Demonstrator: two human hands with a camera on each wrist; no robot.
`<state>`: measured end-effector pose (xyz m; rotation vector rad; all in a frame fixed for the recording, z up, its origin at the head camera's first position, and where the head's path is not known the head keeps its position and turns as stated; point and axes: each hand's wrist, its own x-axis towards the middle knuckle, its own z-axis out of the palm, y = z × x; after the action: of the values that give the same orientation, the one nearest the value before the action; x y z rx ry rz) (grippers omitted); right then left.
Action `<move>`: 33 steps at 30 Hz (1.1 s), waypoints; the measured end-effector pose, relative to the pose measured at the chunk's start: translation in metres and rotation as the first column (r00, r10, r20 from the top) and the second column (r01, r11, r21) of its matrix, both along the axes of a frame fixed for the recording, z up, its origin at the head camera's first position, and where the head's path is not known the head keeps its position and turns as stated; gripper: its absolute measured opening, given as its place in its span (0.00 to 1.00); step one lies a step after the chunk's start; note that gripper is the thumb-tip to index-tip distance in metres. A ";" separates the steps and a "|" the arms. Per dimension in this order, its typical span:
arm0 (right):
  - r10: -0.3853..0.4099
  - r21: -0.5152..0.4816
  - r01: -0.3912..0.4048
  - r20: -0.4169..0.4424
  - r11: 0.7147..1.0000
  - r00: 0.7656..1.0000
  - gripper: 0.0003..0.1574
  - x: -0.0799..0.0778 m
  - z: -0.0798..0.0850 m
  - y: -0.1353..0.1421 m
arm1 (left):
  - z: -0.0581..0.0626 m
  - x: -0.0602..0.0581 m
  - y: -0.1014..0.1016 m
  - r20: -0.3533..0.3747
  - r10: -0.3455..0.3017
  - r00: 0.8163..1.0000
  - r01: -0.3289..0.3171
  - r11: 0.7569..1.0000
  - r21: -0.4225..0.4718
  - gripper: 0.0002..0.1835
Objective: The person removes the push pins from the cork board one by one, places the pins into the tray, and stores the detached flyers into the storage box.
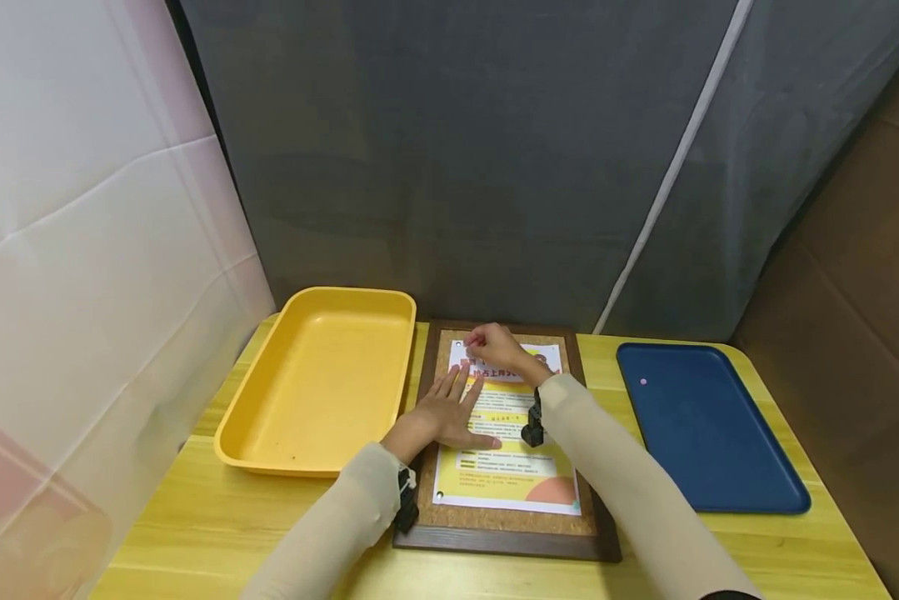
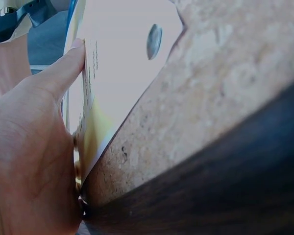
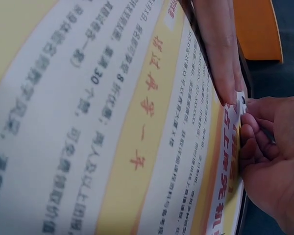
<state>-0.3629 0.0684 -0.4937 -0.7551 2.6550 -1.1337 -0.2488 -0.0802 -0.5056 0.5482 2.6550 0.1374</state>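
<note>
A printed poster (image 1: 506, 467) lies on a cork board (image 1: 509, 521) with a dark wooden frame. My left hand (image 1: 449, 412) rests on the poster's left half, fingers spread and straight, its thumb pointing right. A thumbtack (image 1: 440, 495) sits in the poster's lower left corner; its round metal head (image 2: 154, 42) shows large in the left wrist view. Another thumbtack (image 1: 458, 342) is at the upper left corner. Beside it is my right hand (image 1: 494, 346), its fingers curled and the fingertips close to the tack (image 3: 243, 100). Whether they pinch anything there is hidden.
To the left of the board stands a yellow tray (image 1: 329, 375). On the right lies a shallow blue tray (image 1: 719, 442) with a small pink thing (image 1: 643, 382) in it. A dark grey curtain (image 1: 456, 167) hangs behind the wooden table (image 1: 187, 533).
</note>
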 end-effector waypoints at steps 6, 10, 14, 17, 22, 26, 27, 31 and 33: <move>-0.035 0.024 0.035 0.004 0.999 0.999 0.10 -0.003 -0.004 -0.006 | -0.006 -0.005 0.001 0.009 0.009 1.000 -0.009 1.000 -0.015 0.69; -0.058 0.024 0.058 0.011 0.998 0.998 0.09 -0.003 -0.004 -0.009 | -0.008 -0.005 0.000 -0.001 0.010 1.000 -0.010 1.000 -0.024 0.70; -0.072 0.031 0.072 0.002 0.997 0.997 0.10 -0.004 -0.005 -0.012 | -0.009 -0.005 0.000 -0.002 0.005 1.000 -0.005 1.000 -0.029 0.70; -0.083 0.033 0.084 -0.014 0.996 0.996 0.11 -0.005 -0.005 -0.012 | -0.008 -0.004 0.000 -0.002 0.002 1.000 -0.002 1.000 -0.027 0.70; -0.129 0.038 0.130 -0.022 0.991 0.991 0.10 -0.005 -0.004 -0.011 | 0.000 0.000 0.003 -0.004 -0.009 1.000 0.009 1.000 -0.010 0.69; -0.156 0.045 0.156 -0.023 0.987 0.988 0.10 -0.006 -0.006 -0.011 | 0.009 0.006 0.005 -0.015 -0.018 1.000 0.017 1.000 -0.023 0.69; -0.160 0.047 0.161 -0.024 0.986 0.987 0.10 -0.006 -0.007 -0.012 | 0.011 0.008 0.005 -0.014 -0.019 1.000 0.018 0.999 -0.027 0.69; -0.173 0.054 0.175 -0.040 0.983 0.984 0.09 -0.007 -0.009 -0.014 | 0.014 0.010 0.005 -0.008 -0.021 1.000 0.021 0.999 -0.040 0.68; -0.180 0.057 0.182 -0.046 0.982 0.983 0.09 -0.007 -0.009 -0.016 | 0.017 0.011 0.005 -0.006 -0.020 1.000 0.019 0.999 -0.049 0.67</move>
<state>-0.3700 0.0528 -0.5025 -0.5402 2.8265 -1.0831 -0.2379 -0.0750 -0.4890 0.5594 2.6510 0.0648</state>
